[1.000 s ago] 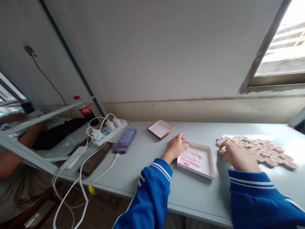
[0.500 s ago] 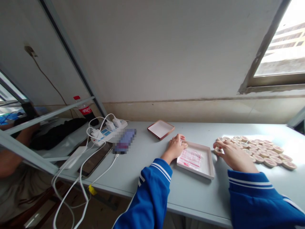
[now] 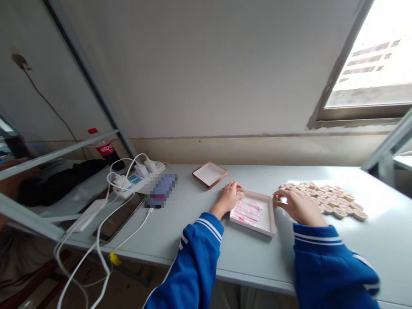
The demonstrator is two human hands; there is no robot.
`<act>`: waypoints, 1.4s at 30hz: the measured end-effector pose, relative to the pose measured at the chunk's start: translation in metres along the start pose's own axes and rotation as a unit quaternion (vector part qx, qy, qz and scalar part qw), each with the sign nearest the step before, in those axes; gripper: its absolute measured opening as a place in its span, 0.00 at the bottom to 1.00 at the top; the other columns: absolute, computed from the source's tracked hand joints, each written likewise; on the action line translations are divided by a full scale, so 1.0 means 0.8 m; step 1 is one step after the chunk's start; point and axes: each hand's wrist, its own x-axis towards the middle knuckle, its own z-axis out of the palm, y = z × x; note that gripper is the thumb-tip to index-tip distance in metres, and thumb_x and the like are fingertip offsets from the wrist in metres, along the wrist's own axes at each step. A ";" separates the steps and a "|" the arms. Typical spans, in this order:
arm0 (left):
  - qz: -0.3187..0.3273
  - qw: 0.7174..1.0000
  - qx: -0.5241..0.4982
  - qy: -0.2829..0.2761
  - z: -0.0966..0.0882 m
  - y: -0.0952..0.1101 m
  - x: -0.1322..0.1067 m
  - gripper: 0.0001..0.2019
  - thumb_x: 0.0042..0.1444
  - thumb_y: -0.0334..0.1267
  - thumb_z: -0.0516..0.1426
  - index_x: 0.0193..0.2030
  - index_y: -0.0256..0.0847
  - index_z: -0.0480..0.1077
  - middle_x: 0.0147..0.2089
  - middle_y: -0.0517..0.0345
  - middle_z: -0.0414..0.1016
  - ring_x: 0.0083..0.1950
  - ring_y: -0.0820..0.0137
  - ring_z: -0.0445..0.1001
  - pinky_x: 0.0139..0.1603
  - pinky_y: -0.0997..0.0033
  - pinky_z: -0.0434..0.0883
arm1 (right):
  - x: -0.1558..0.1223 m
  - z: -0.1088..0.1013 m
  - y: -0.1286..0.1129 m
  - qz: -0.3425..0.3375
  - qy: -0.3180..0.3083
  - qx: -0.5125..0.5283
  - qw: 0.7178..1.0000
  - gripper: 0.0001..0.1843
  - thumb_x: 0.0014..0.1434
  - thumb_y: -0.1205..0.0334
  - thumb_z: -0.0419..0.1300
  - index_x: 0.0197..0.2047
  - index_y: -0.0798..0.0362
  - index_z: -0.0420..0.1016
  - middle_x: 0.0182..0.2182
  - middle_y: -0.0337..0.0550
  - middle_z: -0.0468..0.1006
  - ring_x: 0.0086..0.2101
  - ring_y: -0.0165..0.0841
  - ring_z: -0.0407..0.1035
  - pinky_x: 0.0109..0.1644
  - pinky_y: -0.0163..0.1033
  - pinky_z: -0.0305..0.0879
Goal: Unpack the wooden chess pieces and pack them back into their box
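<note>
A shallow white open box lies on the table with a clear plastic bag with red print inside. My left hand is closed over the box's far left corner, fingers curled across the rim. Just past the box's right rim, my right hand pinches a round wooden xiangqi piece, mostly hidden by the fingers. Several more round wooden pieces with markings lie flat in close rows to the right, some of them behind my right hand.
A brown-edged box lid rests near the wall. Leftward are a blurred phone, a dark phone, a power strip with tangled white cables and a cola bottle. A metal frame post rises at left.
My right hand has lifted the piece away from the row and brought it toward the box's right rim. The left hand stays at the box corner. The whole view has shifted slightly.
</note>
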 end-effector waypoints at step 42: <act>0.064 0.998 0.028 0.006 0.008 -0.005 0.033 0.15 0.42 0.37 0.58 0.39 0.37 0.71 0.42 0.50 0.70 0.45 0.64 0.68 0.47 0.70 0.64 | -0.017 -0.034 0.032 -0.047 0.023 0.060 0.997 0.13 0.50 0.51 0.58 0.35 0.50 0.74 0.34 0.43 0.72 0.38 0.34 0.64 0.43 0.39 0.56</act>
